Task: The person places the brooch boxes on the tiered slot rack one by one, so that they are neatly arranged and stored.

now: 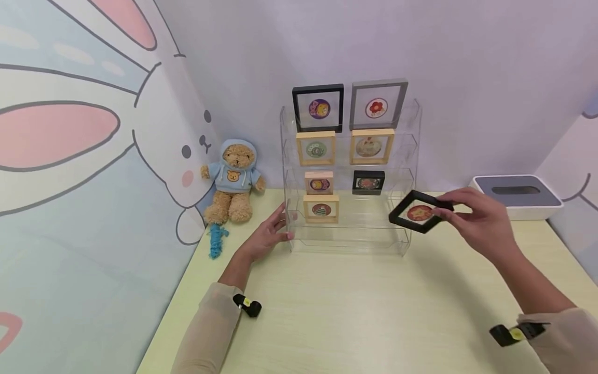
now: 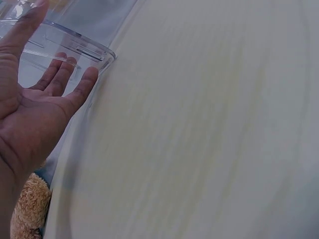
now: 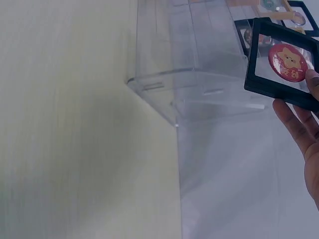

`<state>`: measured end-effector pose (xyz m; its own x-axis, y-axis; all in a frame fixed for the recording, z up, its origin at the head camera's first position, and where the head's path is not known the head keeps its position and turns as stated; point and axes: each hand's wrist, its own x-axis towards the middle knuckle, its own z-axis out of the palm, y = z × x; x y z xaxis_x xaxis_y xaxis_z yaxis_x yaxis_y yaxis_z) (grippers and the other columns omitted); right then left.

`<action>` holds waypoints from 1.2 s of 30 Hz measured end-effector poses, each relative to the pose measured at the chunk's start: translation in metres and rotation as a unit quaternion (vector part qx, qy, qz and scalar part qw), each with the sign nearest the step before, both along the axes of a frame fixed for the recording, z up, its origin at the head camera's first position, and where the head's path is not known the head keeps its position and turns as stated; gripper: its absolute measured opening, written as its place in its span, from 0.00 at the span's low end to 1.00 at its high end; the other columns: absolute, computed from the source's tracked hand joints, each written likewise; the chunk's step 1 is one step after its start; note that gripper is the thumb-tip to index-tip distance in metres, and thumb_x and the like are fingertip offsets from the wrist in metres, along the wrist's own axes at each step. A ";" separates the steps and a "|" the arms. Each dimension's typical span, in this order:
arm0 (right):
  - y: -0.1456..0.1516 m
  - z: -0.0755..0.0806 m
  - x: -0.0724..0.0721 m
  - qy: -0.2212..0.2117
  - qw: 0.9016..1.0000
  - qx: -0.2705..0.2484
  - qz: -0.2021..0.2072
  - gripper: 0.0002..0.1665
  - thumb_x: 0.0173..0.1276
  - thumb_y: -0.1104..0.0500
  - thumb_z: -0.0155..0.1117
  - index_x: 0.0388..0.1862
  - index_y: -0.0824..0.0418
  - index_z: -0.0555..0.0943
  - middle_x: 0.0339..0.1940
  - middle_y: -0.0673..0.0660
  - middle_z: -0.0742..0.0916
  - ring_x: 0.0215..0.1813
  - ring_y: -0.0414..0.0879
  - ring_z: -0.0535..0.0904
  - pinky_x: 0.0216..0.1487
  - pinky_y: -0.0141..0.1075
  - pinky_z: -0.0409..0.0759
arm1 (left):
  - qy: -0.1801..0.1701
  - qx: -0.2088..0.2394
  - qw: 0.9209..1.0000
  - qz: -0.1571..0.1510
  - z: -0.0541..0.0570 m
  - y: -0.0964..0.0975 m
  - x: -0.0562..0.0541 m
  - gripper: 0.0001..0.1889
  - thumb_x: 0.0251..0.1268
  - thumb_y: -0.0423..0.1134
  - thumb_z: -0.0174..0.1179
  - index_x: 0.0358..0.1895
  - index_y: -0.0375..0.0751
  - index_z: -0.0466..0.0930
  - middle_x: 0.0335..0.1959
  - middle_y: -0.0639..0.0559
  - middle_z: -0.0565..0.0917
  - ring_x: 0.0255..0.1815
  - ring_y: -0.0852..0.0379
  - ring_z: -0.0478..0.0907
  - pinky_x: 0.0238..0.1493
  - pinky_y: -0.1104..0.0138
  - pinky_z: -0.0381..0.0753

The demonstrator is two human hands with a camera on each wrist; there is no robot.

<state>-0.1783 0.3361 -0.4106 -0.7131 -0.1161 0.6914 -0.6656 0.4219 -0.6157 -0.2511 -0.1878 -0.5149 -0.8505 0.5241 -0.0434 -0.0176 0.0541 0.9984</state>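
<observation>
My right hand [image 1: 483,223] pinches a black square display frame [image 1: 405,209] by its right corner, thumb in front. The frame is tilted in the air at the right side of a clear acrylic tiered rack [image 1: 345,236]. Inside it is a red round badge with a yellow star, plain in the right wrist view [image 3: 288,62]. My left hand [image 1: 267,238] touches the rack's left side, low down, its fingers extended along the clear panel in the left wrist view. A small black frame [image 1: 368,183] stands on the rack closest to the held one.
Several other frames stand on the rack tiers, among them a grey frame [image 1: 353,106] and wooden frames. Left of the rack sit a teddy bear [image 1: 233,182] and a blue toy [image 1: 216,241]. A white box with a grey slotted top [image 1: 516,191] is at the back right.
</observation>
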 end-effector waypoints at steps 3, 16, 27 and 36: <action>-0.017 0.003 -0.012 0.004 1.000 0.002 0.005 0.28 0.47 0.93 0.75 0.47 0.75 0.91 0.45 0.54 0.91 0.49 0.31 0.87 0.45 0.21 0.86 | 0.001 -0.002 1.000 0.001 -0.001 0.001 0.000 0.53 0.80 0.32 0.67 0.93 0.69 0.42 0.89 0.39 0.62 0.93 0.40 0.55 0.71 0.73 0.78; -0.071 0.003 -0.038 0.052 0.995 0.076 -0.023 0.24 0.58 0.82 0.80 0.50 0.64 0.93 0.47 0.61 0.89 0.52 0.23 0.82 0.48 0.13 0.80 | -0.003 -0.012 1.000 0.002 0.000 0.006 -0.001 0.54 0.79 0.32 0.68 0.93 0.71 0.42 0.88 0.43 0.65 0.92 0.43 0.57 0.75 0.67 0.78; -0.091 -0.014 -0.043 0.082 0.979 0.186 -0.026 0.23 0.59 0.80 0.81 0.50 0.63 0.92 0.48 0.61 0.87 0.46 0.54 0.89 0.45 0.21 0.86 | -0.005 -0.003 1.000 0.002 -0.001 0.005 0.001 0.54 0.79 0.32 0.69 0.93 0.69 0.42 0.89 0.39 0.63 0.92 0.41 0.57 0.72 0.72 0.78; -0.096 -0.023 -0.044 0.098 0.973 0.205 -0.032 0.23 0.59 0.79 0.82 0.51 0.64 0.91 0.48 0.62 0.87 0.46 0.54 0.88 0.36 0.37 0.84 | -0.004 0.004 1.000 0.005 -0.001 0.005 0.005 0.54 0.79 0.29 0.67 0.93 0.68 0.42 0.88 0.39 0.63 0.92 0.40 0.56 0.69 0.73 0.80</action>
